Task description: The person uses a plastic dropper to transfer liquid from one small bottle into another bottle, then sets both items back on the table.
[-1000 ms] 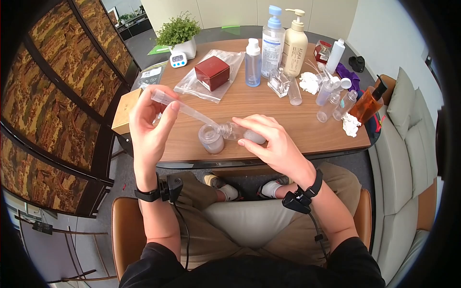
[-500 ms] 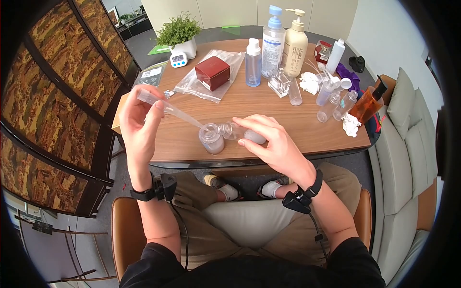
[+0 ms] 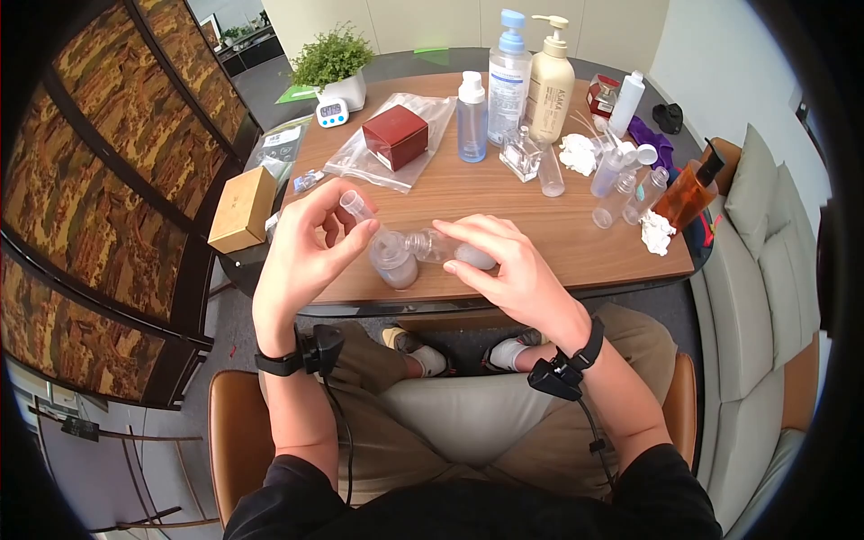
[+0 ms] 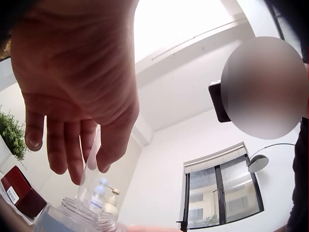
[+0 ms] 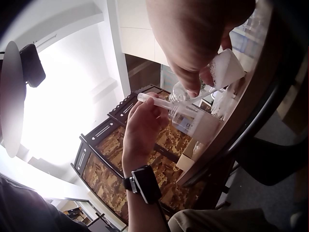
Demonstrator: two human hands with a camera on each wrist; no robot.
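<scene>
My left hand [image 3: 301, 256] pinches a slim clear plastic tube [image 3: 354, 206] between thumb and fingers. The tube slants down, its lower end inside the mouth of an open clear jar [image 3: 394, 265]. That jar stands upright near the table's front edge, its lower part whitish. My right hand [image 3: 504, 261] holds a small clear bottle [image 3: 434, 245] tipped on its side, the threaded neck right at the jar's rim. In the right wrist view, the bottle's whitish base [image 5: 228, 70] shows past the fingers. The left wrist view shows the tube [image 4: 88, 180] standing in the jar's threaded mouth [image 4: 77, 210].
Behind the hands stand a blue pump bottle [image 3: 472, 121], a cream pump bottle [image 3: 550, 85] and a glass perfume bottle [image 3: 520, 157]. A dark red box [image 3: 396, 137] lies on a zip bag. Several small clear bottles and an amber bottle [image 3: 688, 200] crowd the right. A cardboard box [image 3: 243, 209] sits left.
My left hand first drew left with the tube slanting lower, then came back right, closer to the jar, with the tube steeper and deeper inside it. The right hand and its bottle stay put.
</scene>
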